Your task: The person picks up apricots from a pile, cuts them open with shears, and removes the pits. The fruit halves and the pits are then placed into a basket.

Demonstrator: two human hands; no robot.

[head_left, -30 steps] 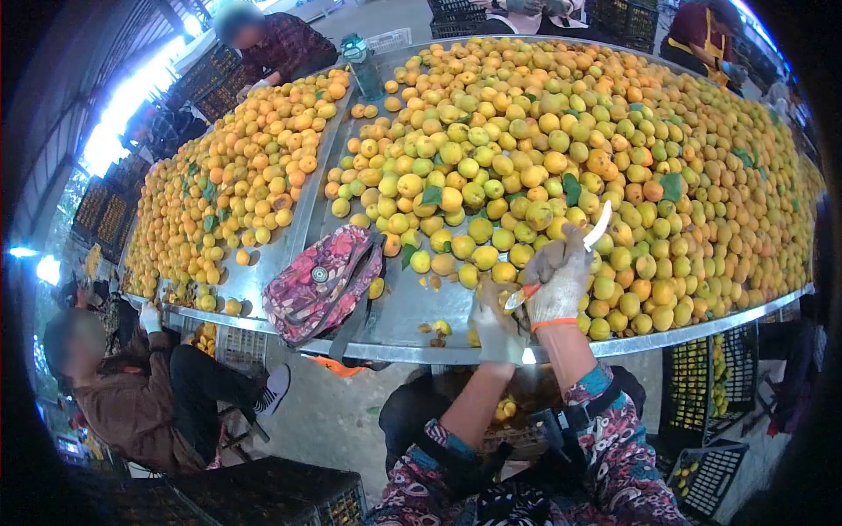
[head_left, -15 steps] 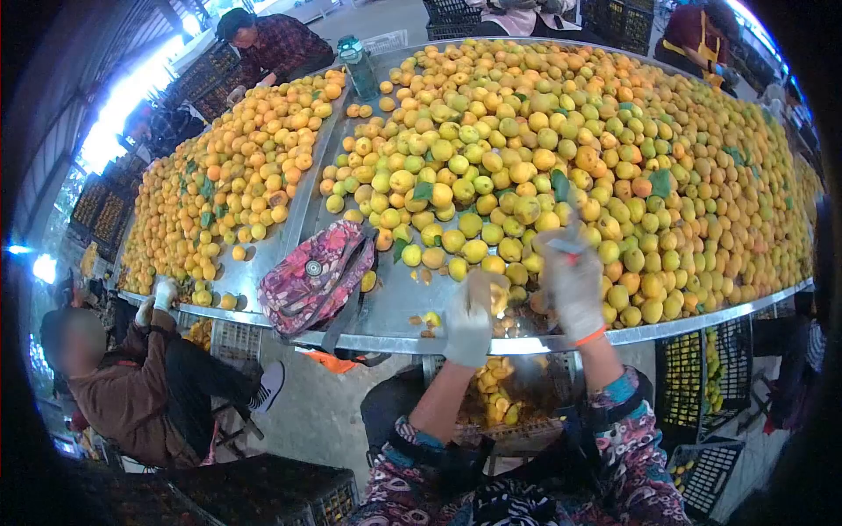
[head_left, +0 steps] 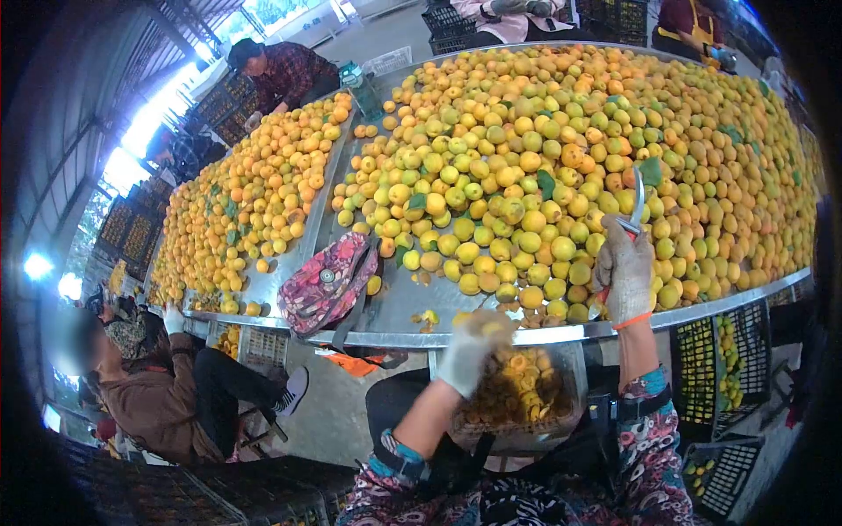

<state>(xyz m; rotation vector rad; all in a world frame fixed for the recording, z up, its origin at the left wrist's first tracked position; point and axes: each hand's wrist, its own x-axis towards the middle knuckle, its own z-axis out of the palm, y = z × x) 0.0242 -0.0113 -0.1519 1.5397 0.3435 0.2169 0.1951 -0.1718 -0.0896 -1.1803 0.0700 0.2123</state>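
**Knife up, left hand over the tub**

Right hand (head_left: 624, 279), in a grey glove, has its fingers closed tight around the handle of a knife (head_left: 638, 195). The blade points straight up and away from the body, probably so that the edge stays clear of the other hand and of the fruit (head_left: 544, 158) piled behind it. This hand hangs just over the front edge of the worktop (head_left: 412, 294), close to the nearest fruits but not touching them.

Left hand (head_left: 469, 351) is lower, in front of the worktop edge and just above a tub (head_left: 572, 386) that sits under it. The fingers look curled about something yellow, but the hand is blurred and I cannot tell if they really hold it. The tub is full of cut yellow pieces (it stands between the person's knees, I think, so that both hands reach it without stretching).

The pile is heaped high at the back and thin at the front, so single fruits lie within easy reach. A pink bag (head_left: 329, 282) lies on a bare part of the worktop, left of the hands, out of the way. Black crates (head_left: 710, 368) with more fruit stand below on the right. A co-worker (head_left: 167, 394) sits low at the left end, one gloved hand on the edge there.
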